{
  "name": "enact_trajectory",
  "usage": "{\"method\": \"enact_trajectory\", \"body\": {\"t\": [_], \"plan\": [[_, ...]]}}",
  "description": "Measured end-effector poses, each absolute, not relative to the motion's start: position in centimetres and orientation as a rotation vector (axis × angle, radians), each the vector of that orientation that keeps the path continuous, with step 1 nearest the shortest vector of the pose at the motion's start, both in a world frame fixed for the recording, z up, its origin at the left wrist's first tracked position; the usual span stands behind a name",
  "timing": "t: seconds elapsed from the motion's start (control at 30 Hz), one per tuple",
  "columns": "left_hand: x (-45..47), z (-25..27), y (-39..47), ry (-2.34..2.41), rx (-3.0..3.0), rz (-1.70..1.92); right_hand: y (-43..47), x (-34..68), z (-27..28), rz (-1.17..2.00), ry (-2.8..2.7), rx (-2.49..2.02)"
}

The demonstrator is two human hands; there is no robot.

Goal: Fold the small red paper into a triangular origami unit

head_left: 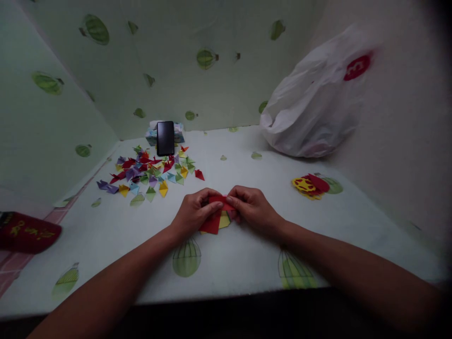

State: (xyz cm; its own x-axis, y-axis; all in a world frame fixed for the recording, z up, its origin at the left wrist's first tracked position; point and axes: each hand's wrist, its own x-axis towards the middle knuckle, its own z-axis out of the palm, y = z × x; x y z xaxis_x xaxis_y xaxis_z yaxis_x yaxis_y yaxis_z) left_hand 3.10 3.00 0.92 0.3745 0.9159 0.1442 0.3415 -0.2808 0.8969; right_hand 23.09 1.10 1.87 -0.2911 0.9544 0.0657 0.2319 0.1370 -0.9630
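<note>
Between my two hands, a small piece of red paper (223, 202) is pinched at both ends, just above the table. My left hand (197, 207) grips its left side with thumb and fingers. On the right side, my right hand (252, 205) does the same, its thumb meeting the left thumb near the middle. Beneath the hands lie red paper squares (211, 225) and a yellow paper sheet (224, 219), partly covered by the fingers. Several folded paper cranes (150, 172) in red, purple, green, blue and yellow are spread at the back left.
A black phone (165, 138) leans on a tissue box (180, 133) behind the cranes. Yellow and red cut-outs (306, 186) lie at the right. A white plastic bag (314, 103) stands at the back right. A red container (30, 233) lies at the left edge.
</note>
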Motion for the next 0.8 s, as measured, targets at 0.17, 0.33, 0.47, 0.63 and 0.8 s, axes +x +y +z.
{"method": "enact_trajectory", "body": {"t": [0.17, 0.33, 0.47, 0.63, 0.8], "plan": [[3.3, 1.0, 2.9, 1.121, 1.763, 0.874, 1.0, 23.1, 1.8, 1.238, -1.643, -1.149], [3.5, 1.5, 2.7, 1.099, 1.679, 0.866, 1.0, 23.2, 1.8, 1.233, -1.655, -1.129], [3.5, 1.9, 2.4, 1.109, 1.679, 0.856, 1.2, 23.2, 1.7, 1.232, -1.667, -1.121], [3.4, 2.2, 2.2, 1.160, 1.794, 0.840, 1.1, 23.0, 1.7, 1.310, -1.605, -1.105], [3.4, 2.2, 2.3, 1.186, 1.872, 0.861, 1.1, 22.9, 1.5, 1.401, -1.530, -1.070]]}}
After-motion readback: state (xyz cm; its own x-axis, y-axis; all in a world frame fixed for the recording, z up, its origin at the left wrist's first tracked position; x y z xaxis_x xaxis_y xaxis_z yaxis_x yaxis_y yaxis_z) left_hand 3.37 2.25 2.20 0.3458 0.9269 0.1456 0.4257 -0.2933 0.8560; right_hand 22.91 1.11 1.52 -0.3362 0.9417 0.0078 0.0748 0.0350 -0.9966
